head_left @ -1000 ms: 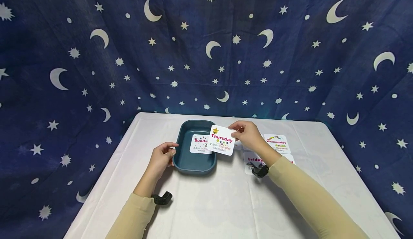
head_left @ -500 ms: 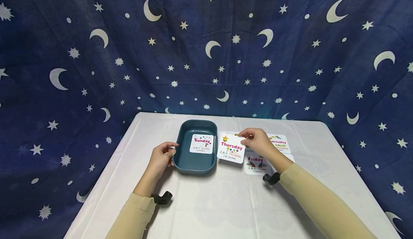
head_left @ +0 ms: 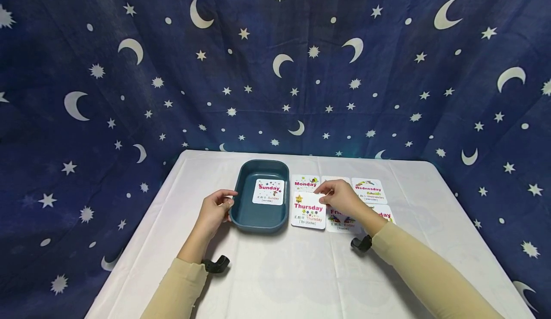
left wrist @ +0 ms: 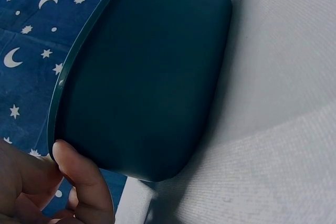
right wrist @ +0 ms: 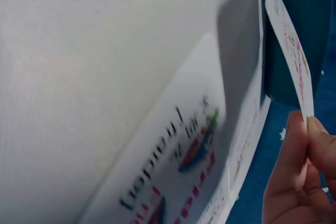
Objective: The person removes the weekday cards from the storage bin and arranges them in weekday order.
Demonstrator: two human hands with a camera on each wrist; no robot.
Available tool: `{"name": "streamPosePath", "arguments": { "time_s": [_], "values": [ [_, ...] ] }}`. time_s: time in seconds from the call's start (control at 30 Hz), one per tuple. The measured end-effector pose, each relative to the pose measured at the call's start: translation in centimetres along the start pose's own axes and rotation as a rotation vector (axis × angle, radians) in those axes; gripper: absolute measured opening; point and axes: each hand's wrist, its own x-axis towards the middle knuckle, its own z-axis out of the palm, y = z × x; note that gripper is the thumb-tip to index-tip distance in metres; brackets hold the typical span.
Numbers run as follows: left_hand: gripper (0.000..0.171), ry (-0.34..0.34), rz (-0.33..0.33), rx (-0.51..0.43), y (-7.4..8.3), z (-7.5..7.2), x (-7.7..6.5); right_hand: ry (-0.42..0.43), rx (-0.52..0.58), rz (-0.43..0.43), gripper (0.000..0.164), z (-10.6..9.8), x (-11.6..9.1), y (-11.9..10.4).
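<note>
A dark teal rectangular tray (head_left: 258, 217) stands on the table, and my left hand (head_left: 214, 214) pinches its left rim. In the left wrist view, the thumb (left wrist: 79, 169) lies against the outside of the tray wall (left wrist: 136, 87). Inside the tray lies a "Sunday" card (head_left: 269, 192). My right hand (head_left: 344, 202) pinches the "Thursday" card (head_left: 308, 214) by its top right corner. In the right wrist view this card (right wrist: 291, 51) is tilted, apart from the table. It is just below the "Monday" card (head_left: 304, 182) and left of the "Friday" card (head_left: 343, 224).
A "Wednesday" card (head_left: 369, 191) lies right of my right hand. Another card (head_left: 336, 179) behind that hand is mostly hidden, and a card ending in "day" (head_left: 385, 212) is partly covered by the wrist. White cloth (head_left: 275, 271) covers the table; a starry blue curtain (head_left: 241, 80) hangs behind.
My right hand has carried the "Thursday" card from over the tray's right edge rightward and nearer, below "Monday", which has come into view. My left hand stays on the tray rim.
</note>
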Motion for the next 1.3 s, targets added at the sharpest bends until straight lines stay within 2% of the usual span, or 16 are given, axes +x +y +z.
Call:
{"name": "streamPosePath", "arguments": {
  "time_s": [0.27,0.6,0.97,1.3],
  "values": [
    [0.027,-0.007,-0.001,-0.007,-0.3,0.0,0.2,-0.019,-0.041,0.005,0.022,1.3,0.2,0.1],
    [0.028,-0.017,-0.003,-0.004,-0.2,0.0,0.4,0.006,-0.206,0.025,0.019,2.0,0.3,-0.1],
    [0.028,-0.008,-0.005,0.001,-0.2,-0.1,0.2,0.011,-0.271,0.024,0.018,2.4,0.4,0.1],
    [0.028,-0.012,-0.006,-0.003,-0.2,-0.2,0.2,0.037,-0.326,-0.022,0.017,2.7,0.9,0.0]
  ]
}}
